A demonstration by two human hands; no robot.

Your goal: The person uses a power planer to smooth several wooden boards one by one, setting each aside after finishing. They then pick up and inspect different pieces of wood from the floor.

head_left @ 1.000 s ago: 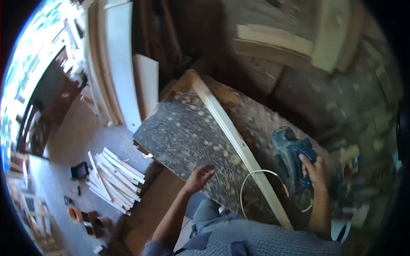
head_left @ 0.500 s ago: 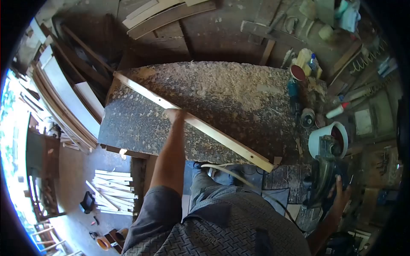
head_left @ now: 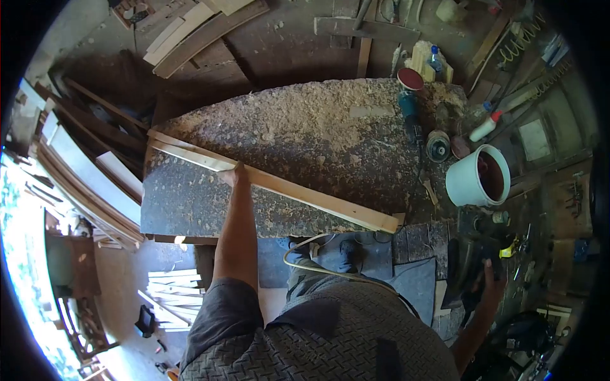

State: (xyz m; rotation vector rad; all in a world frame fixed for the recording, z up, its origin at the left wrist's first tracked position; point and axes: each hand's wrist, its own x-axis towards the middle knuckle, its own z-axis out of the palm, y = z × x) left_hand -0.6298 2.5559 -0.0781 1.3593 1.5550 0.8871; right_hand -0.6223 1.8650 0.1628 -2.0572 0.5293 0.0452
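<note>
My left hand (head_left: 230, 178) is closed around a long pale wooden strip (head_left: 318, 200), left of its middle. The strip slants across the workbench (head_left: 286, 168), its near end by the front edge and its far end at the back left. A dark hole shows near the right end. Low on the right, my right hand (head_left: 490, 282) has its fingers around a dark power tool (head_left: 467, 257). Shadow hides much of that tool and part of the grip.
A teal sander (head_left: 410, 114) with a red disc lies at the bench's right, beside a white bucket (head_left: 460, 181). A glue bottle (head_left: 486, 127) stands behind. A pale hose (head_left: 330, 272) crosses before my body. Stacked wooden strips (head_left: 171, 292) lie on the floor at left.
The view has shifted, and the bench appears turned. The strip lies at a shallower slant, my left hand still on it. The dark tool and my right hand sit farther from the bucket.
</note>
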